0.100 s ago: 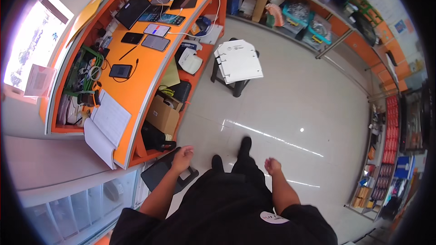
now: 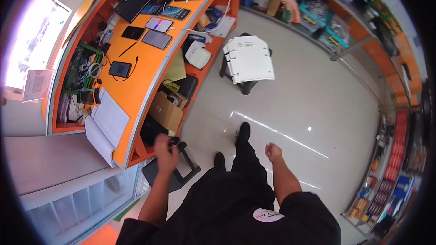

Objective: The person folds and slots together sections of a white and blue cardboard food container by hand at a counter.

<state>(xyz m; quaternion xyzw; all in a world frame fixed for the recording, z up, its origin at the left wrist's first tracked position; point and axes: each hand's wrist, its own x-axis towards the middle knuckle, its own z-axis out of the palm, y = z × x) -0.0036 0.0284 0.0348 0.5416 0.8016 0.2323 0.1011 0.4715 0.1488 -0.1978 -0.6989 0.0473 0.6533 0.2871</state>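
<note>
Over the desk's lower front corner swings my left hand point(image 2: 166, 154), a little blurred, its fingers loosely apart and nothing in them. Beneath it is a black flat case or stool with a handle-like opening point(image 2: 184, 172) on the floor. My right hand point(image 2: 273, 152) hangs over the tiled floor at my right side, fingers curled in and holding nothing visible. Nearest my left hand on the desk point(image 2: 141, 79) is an open notebook point(image 2: 109, 120). Ahead, a dark stool point(image 2: 245, 88) bears a stack of flat white cardboard pieces point(image 2: 250, 61).
Several phones, one a grey phone point(image 2: 156, 39), lie on the orange desk beside a laptop point(image 2: 135, 2) and cables. A cardboard box point(image 2: 164, 111) sits on its lower shelf. Shelves with teal baskets point(image 2: 318, 11) line the far wall; a rack of red boxes point(image 2: 396, 145) stands at right.
My left hand has swung left and slightly up, toward the desk corner. My feet have shifted, and the stool with white cardboard appears further right. My right hand has hardly moved.
</note>
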